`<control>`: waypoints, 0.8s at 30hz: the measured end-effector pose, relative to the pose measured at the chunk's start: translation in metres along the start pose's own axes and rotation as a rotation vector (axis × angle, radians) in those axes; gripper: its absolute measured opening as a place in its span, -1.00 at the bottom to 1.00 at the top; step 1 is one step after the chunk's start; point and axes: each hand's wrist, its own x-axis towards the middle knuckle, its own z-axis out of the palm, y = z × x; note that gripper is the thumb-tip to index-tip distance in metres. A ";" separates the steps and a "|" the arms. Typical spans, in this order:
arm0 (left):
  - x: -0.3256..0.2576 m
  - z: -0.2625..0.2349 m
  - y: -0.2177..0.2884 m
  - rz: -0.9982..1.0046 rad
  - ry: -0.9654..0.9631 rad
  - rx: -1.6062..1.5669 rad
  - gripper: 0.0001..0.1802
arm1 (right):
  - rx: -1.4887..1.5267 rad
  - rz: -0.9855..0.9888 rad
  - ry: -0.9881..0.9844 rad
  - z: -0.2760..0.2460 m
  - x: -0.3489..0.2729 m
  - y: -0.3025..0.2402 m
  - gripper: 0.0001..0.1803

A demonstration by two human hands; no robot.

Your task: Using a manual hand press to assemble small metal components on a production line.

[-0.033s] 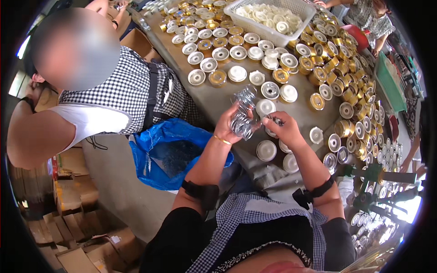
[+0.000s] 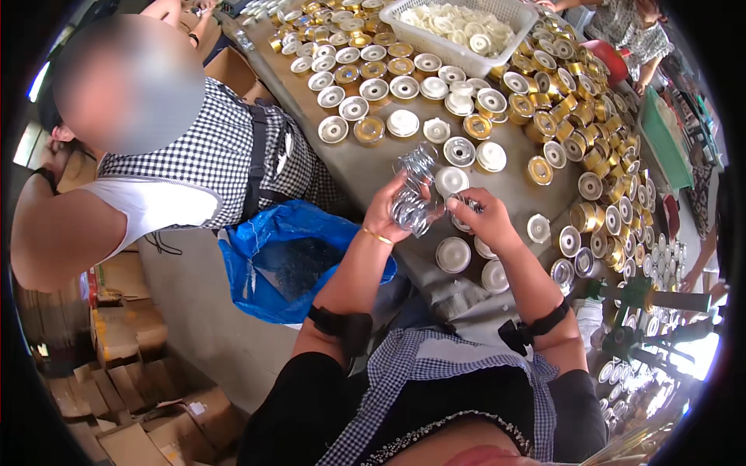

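Observation:
A loose bundle of thin, shiny metal rings lies in my left hand, its fingers curled round them above the table edge. Close beside it, my right hand is closed in a pinch, with some thin metal at its fingertips that looks like more rings. White round caps lie under and around my hands, among them a cap just behind the gap between them and a cap nearer to me. Whether the rings are separate or joined as coils, I cannot make out.
Many gold and white round parts cover the table's far and right sides. A white basket of white rings stands at the back. A blue bag is left of my forearm; a person stands there. A green metal tool is at right.

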 end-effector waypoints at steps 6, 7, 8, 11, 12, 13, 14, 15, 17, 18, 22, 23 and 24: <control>-0.001 -0.017 0.016 0.038 0.102 0.014 -0.75 | 0.787 0.618 0.157 -0.046 0.016 -0.009 -0.53; 0.003 -0.016 0.017 0.213 0.102 0.271 -0.76 | 0.784 0.600 0.168 -0.053 0.014 -0.011 -0.52; 0.005 -0.015 0.018 0.388 0.100 0.528 -0.77 | 0.782 0.603 0.171 -0.055 0.011 -0.009 -0.52; 0.025 -0.026 0.008 0.943 0.493 1.349 -0.70 | 0.736 0.604 0.195 -0.062 0.004 -0.003 -0.52; 0.029 -0.034 0.010 1.246 0.567 2.044 -0.66 | 0.734 0.603 0.194 -0.061 0.003 -0.002 -0.52; 0.033 -0.036 0.006 1.143 0.630 2.034 -0.61 | 0.727 0.609 0.196 -0.061 0.001 -0.002 -0.50; 0.037 -0.038 0.007 1.141 0.623 2.035 -0.61 | 0.720 0.615 0.199 -0.060 0.000 -0.002 -0.48; 0.044 -0.039 0.009 1.137 0.604 1.963 -0.64 | 0.720 0.616 0.206 -0.060 -0.001 -0.003 -0.48; 0.054 -0.044 0.012 1.131 0.585 1.895 -0.65 | 0.728 0.633 0.203 -0.058 -0.002 -0.006 -0.44; 0.059 -0.047 0.010 1.100 0.524 1.396 -0.61 | 0.730 0.634 0.207 -0.057 -0.003 -0.009 -0.44; 0.072 -0.059 0.004 1.115 0.515 0.680 -0.46 | 0.855 0.616 0.171 -0.049 -0.003 -0.021 -0.43; 0.072 -0.052 -0.003 1.097 0.505 0.679 -0.46 | 0.904 0.603 0.127 -0.050 -0.005 -0.024 -0.46; 0.065 -0.048 -0.009 1.138 0.602 0.920 -0.50 | 0.952 0.588 0.082 -0.051 -0.007 -0.026 -0.48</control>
